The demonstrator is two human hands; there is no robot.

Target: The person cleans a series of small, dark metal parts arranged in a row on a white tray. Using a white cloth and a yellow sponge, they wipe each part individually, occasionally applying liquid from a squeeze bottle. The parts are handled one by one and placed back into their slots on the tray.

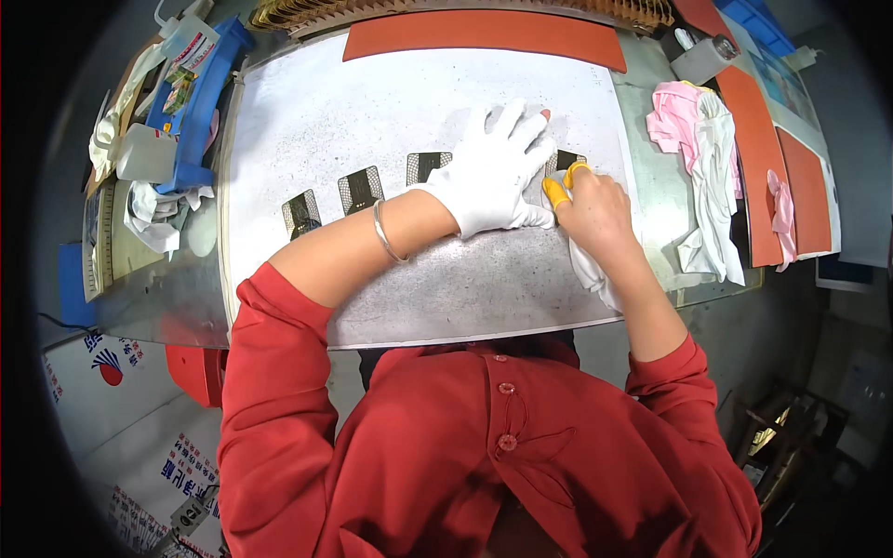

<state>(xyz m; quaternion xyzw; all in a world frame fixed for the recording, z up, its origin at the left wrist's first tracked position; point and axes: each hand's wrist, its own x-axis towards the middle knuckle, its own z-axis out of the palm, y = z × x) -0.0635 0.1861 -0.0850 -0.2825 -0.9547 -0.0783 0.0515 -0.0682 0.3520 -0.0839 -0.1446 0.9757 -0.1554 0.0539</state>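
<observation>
My left hand [493, 177], in a white glove with one fingertip bare, lies with its fingers spread on the white sheet [446, 298]. My right hand [595, 209] wears yellow finger cots [556, 192] on two fingers. It grips a white cloth [588, 270], whose loose end trails toward the near edge. Just beyond its fingers, a small dark flat plate [578, 159] with a mesh-patterned border is partly covered by both hands. More such plates stand in a row to the left: one dark plate [360, 190] in full view, others partly behind my left hand and forearm.
An orange mat strip [484, 39] runs along the back, before a row of brown slotted racks [446, 13]. At left sits a blue tray [197, 121] with bottles and a crumpled cloth [153, 216]. Pink and white cloths [712, 177] lie at right beside orange mats [752, 177].
</observation>
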